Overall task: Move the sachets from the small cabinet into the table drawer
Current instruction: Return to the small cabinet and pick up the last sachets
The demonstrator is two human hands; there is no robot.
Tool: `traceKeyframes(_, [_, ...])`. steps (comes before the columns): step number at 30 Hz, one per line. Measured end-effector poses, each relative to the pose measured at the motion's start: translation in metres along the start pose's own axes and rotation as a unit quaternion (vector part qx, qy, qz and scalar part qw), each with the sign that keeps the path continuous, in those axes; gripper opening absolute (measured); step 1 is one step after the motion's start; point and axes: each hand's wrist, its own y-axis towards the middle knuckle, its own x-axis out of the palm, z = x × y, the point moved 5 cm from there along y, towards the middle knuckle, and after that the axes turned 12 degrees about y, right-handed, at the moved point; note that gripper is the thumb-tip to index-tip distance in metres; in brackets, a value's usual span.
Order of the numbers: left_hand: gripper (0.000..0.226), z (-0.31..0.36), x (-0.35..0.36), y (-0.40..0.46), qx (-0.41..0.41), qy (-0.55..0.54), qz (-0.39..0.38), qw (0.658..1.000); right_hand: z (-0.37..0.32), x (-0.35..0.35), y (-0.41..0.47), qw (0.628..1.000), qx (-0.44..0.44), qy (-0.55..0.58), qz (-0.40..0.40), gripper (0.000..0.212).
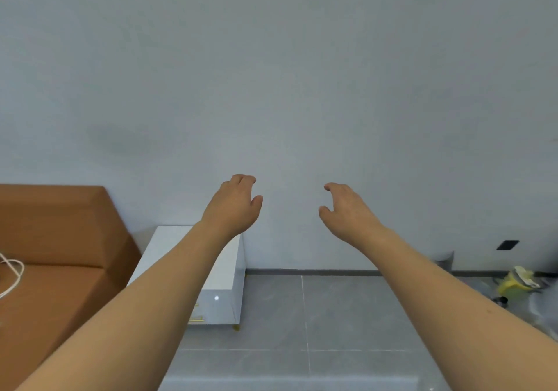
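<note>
A small glossy white cabinet (225, 288) with gold handles and feet stands on the floor against the wall, partly behind my left forearm. My left hand (234, 202) is raised in front of the wall above the cabinet, fingers loosely curled and holding nothing. Level with it to the right, my right hand (344, 208) is also loosely curled and holds nothing. No sachets are in view. A pale surface edge (193, 383) shows at the bottom of the frame; I cannot tell whether it is the table.
A brown sofa or bed (60, 239) with a white cable (12, 273) on it fills the left. Grey tiled floor (332, 315) lies ahead. Yellow and white clutter (517, 283) sits at the right by the wall, below a black wall socket (508, 244).
</note>
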Motion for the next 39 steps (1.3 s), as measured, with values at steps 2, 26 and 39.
traceKeyframes(2, [0.049, -0.026, 0.004, 0.02, -0.009, 0.005, 0.001, 1.0, -0.012, 0.019, 0.03, 1.0, -0.006, 0.006, -0.003, 0.056])
traceKeyframes(26, [0.063, -0.321, 0.12, 0.248, -0.104, -0.063, -0.232, 0.965, -0.089, 0.25, 0.296, 0.987, 0.126, 0.096, -0.034, 0.056])
traceKeyframes(39, [0.09, -0.425, 0.437, 0.259, -0.147, 0.041, -0.451, 0.88, 0.036, 0.502, 0.421, 0.946, 0.278, 0.138, -0.098, 0.054])
